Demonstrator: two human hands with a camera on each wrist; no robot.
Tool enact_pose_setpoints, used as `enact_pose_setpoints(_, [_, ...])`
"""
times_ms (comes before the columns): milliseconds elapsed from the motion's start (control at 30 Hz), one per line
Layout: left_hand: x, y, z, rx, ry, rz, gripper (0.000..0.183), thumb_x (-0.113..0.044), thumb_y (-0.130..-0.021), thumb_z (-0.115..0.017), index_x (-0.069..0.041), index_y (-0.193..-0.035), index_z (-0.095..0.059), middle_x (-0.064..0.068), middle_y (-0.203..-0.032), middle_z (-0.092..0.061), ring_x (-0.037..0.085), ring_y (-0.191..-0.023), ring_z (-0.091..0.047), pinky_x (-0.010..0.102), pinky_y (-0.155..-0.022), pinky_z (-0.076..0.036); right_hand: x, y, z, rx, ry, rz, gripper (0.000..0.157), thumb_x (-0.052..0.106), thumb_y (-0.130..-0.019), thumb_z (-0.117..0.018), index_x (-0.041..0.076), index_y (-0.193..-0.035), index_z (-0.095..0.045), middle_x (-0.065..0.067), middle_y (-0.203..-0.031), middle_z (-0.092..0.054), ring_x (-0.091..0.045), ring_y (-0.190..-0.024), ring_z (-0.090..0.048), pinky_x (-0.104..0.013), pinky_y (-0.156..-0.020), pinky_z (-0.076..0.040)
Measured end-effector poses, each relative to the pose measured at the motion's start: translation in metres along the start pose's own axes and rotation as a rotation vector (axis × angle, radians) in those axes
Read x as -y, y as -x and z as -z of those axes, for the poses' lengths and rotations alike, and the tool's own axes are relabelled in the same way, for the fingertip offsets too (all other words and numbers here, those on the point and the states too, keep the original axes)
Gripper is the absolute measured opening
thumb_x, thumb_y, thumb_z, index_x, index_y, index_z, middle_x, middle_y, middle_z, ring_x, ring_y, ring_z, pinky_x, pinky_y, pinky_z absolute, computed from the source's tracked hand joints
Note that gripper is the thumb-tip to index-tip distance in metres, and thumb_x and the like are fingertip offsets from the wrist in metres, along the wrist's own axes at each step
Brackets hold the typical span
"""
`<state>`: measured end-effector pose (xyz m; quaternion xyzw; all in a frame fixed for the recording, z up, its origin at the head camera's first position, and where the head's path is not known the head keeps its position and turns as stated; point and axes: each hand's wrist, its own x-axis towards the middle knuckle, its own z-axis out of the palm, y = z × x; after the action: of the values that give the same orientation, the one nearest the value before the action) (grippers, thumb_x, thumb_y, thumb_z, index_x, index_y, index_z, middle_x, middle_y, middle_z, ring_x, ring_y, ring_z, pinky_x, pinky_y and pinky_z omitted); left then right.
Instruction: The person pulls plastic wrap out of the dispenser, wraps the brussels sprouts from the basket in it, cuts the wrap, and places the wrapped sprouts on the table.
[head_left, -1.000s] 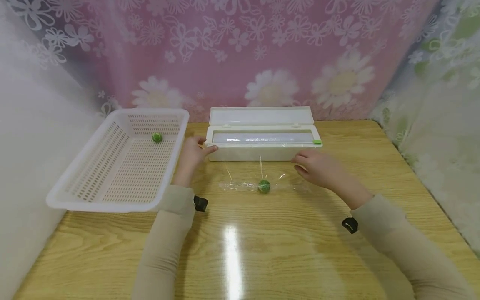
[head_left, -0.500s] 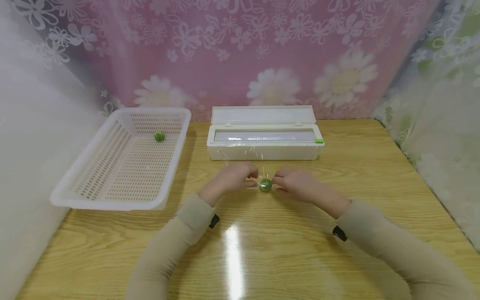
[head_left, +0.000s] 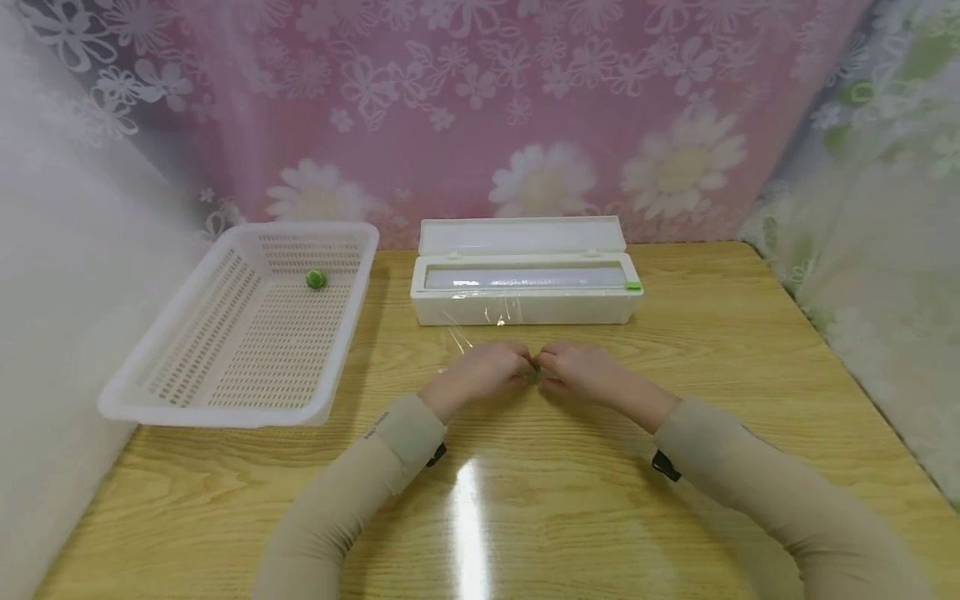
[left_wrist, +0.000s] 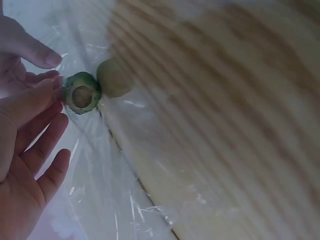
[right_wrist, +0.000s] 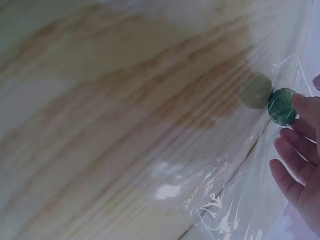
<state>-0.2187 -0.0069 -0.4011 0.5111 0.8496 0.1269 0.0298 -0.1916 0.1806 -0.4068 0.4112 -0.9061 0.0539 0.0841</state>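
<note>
two half-curled hands, left hand [head_left: 483,372] and right hand [head_left: 587,372], pinch the brussels sprout [left_wrist: 82,95] at six o'clock from the film dispenser [head_left: 555,310]; tugging too hard could tear the cling film [right_wrist: 222,212].

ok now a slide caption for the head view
Left hand and right hand together at a green ball in front of an open white box, white basket at left.

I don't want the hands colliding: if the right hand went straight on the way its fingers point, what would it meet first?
Most likely the green ball, right at the fingertips of the right hand; the left hand is just beyond. Depth is unclear, so clear film may come between.
</note>
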Motion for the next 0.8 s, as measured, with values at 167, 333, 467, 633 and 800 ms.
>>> enact_pose_setpoints(167, [0.004,-0.001,-0.006,-0.014,-0.025,0.044,0.016,-0.014,-0.085,-0.06,-0.013,-0.099,-0.068,-0.002,-0.104,-0.059,0.01,-0.095,-0.055,0.02,-0.08,-0.043,-0.001,-0.002,0.001,-0.002,-0.022,-0.023,0.027,0.015,-0.073,-0.072,0.001,-0.094,-0.063,-0.006,-0.083,-0.059,-0.018,-0.073,-0.058,-0.029,-0.061,-0.049])
enact_pose_setpoints(333, [0.007,-0.003,-0.006,0.012,-0.033,0.076,0.019,-0.018,-0.084,-0.061,-0.012,-0.101,-0.066,-0.001,-0.107,-0.058,0.012,-0.096,-0.055,0.022,-0.08,-0.044,-0.003,-0.004,-0.002,-0.06,-0.007,-0.027,0.026,0.012,-0.072,-0.072,-0.001,-0.093,-0.063,-0.008,-0.086,-0.059,-0.021,-0.078,-0.057,-0.032,-0.066,-0.049])
enact_pose_setpoints(467, [0.008,-0.005,-0.004,0.029,-0.021,0.111,0.021,-0.019,-0.082,-0.063,-0.012,-0.102,-0.065,-0.001,-0.105,-0.058,0.011,-0.093,-0.055,0.022,-0.078,-0.044,-0.004,-0.007,-0.006,-0.085,0.029,-0.009,0.024,0.013,-0.071,-0.073,0.0,-0.089,-0.063,-0.008,-0.084,-0.058,-0.022,-0.078,-0.055,-0.032,-0.068,-0.048])
enact_pose_setpoints(633, [0.009,-0.007,-0.004,0.039,-0.026,0.161,0.021,-0.021,-0.08,-0.066,-0.013,-0.1,-0.065,-0.002,-0.098,-0.057,0.011,-0.087,-0.054,0.023,-0.074,-0.044,-0.004,-0.01,-0.01,-0.057,0.048,-0.018,0.024,0.014,-0.072,-0.072,0.0,-0.089,-0.062,-0.008,-0.083,-0.058,-0.022,-0.077,-0.054,-0.032,-0.067,-0.047])
enact_pose_setpoints(800, [0.012,-0.007,-0.006,0.028,-0.023,0.164,0.021,-0.024,-0.08,-0.066,-0.013,-0.098,-0.065,-0.003,-0.096,-0.055,0.01,-0.085,-0.051,0.022,-0.073,-0.043,-0.007,-0.012,-0.006,-0.035,-0.011,-0.059,0.025,0.014,-0.075,-0.067,-0.002,-0.093,-0.062,-0.01,-0.087,-0.058,-0.024,-0.08,-0.054,-0.035,-0.07,-0.046])
